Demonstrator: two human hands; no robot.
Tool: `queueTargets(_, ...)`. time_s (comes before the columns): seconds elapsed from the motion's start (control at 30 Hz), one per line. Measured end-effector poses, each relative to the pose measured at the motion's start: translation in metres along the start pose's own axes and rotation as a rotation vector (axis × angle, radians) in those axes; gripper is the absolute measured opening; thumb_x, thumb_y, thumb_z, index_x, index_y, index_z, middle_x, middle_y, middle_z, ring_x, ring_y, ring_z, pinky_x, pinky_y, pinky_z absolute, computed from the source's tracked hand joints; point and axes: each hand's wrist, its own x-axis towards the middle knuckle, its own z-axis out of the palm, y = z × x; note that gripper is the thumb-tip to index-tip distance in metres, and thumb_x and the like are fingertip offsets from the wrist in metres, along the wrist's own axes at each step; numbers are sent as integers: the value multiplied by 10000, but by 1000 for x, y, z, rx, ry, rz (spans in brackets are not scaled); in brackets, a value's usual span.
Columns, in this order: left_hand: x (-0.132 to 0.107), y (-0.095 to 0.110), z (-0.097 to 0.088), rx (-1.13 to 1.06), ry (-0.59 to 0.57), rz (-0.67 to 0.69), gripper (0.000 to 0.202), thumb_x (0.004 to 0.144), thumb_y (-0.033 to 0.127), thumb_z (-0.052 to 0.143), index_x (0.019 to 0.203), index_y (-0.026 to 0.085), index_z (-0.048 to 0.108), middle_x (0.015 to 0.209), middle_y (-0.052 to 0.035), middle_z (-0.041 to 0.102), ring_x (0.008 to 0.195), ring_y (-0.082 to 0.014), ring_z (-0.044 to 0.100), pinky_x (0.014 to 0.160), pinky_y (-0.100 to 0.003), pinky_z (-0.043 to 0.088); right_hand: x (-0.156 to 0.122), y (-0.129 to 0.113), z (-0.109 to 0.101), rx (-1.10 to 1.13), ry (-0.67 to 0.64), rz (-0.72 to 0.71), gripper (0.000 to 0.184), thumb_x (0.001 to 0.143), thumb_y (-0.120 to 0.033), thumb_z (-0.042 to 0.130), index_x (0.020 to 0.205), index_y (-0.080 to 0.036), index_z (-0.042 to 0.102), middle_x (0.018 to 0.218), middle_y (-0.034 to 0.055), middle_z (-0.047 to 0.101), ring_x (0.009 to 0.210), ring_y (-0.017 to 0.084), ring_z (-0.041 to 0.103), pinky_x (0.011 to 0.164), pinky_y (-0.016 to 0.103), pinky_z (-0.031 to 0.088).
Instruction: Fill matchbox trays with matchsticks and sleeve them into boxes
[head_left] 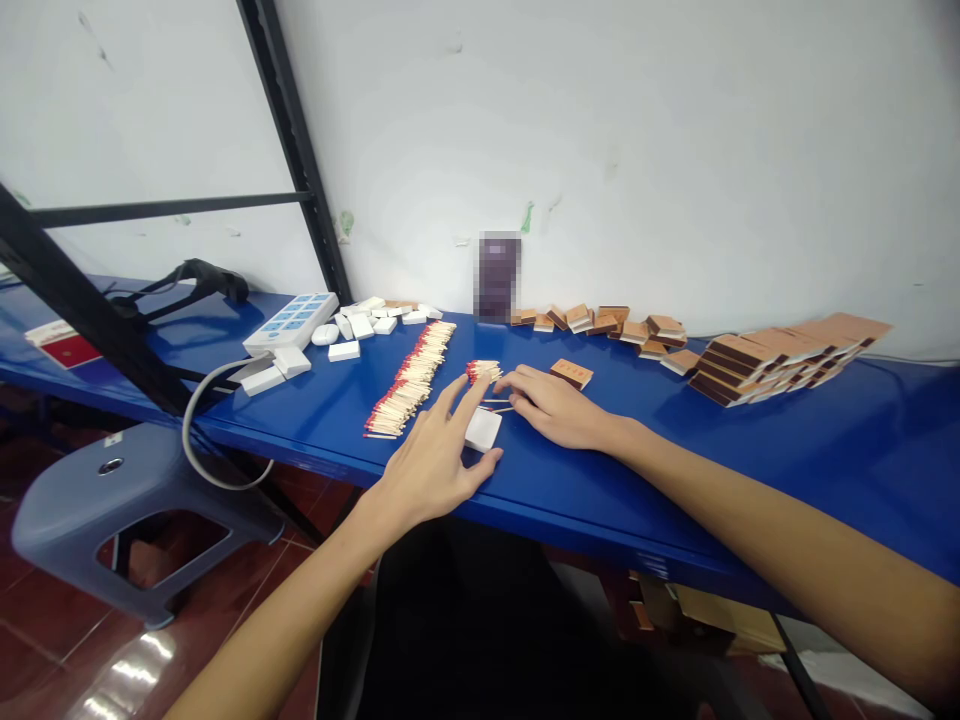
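My left hand (441, 455) is open, its fingers spread around the near-left side of a small white matchbox tray (484, 430). Part of that tray is hidden behind the hand. Opposite, my right hand (555, 405) has bent fingers held slightly apart, with nothing visible in them. A few loose matches (495, 403) lie by its fingertips, just beyond the tray. Behind both hands is a small pile of red-tipped matches (485, 368). A long row of matches (411, 385) runs left of my left hand. An orange matchbox cover (571, 373) lies beyond my right hand.
White trays (361, 325) and a power strip (292, 322) with a pale cable (191, 420) are on the left. Matchbox covers (600, 320) line the wall, with stacked matchboxes (780, 355) at right. A black shelf post (296, 130) and blue-grey stool (112, 490) stand left.
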Motion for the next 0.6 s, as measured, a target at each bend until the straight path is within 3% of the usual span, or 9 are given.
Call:
queueTargets(0.13,0,-1,1,-2,24,18,755,896,427,594,1549,290,241,1550,-130,343,1352,-331,447,1082,-519,421,0,-1,0,3,4,-10,269,973,-196,356,1113,-206,585,1006,76,612,945,233,605,842,402,472)
queueTargets(0.3,0,1,-1,9,36,86,449,909,377,582,1334,235,549,1237,-91,572,1133,-261,568,1023,-443,458,0,-6,-2,30,21,-37,274,996,-234,369,1119,-199,612,1002,76,589,910,216,597,828,383,471)
queueTargets(0.43,0,3,-4,38,35,58,435,893,471,596,1251,223,621,1069,-76,587,1003,-253,585,934,-432,484,-1,-9,-4,43,19,-121,293,992,-221,401,1120,-198,663,964,73,568,880,202,588,798,353,470)
queueTargets(0.6,0,4,-5,53,18,35,468,872,542,600,1182,195,653,1005,-71,598,965,-257,591,902,-422,484,0,-10,-3,69,22,-107,278,981,-229,455,1103,-181,701,949,78,590,870,198,593,795,348,469)
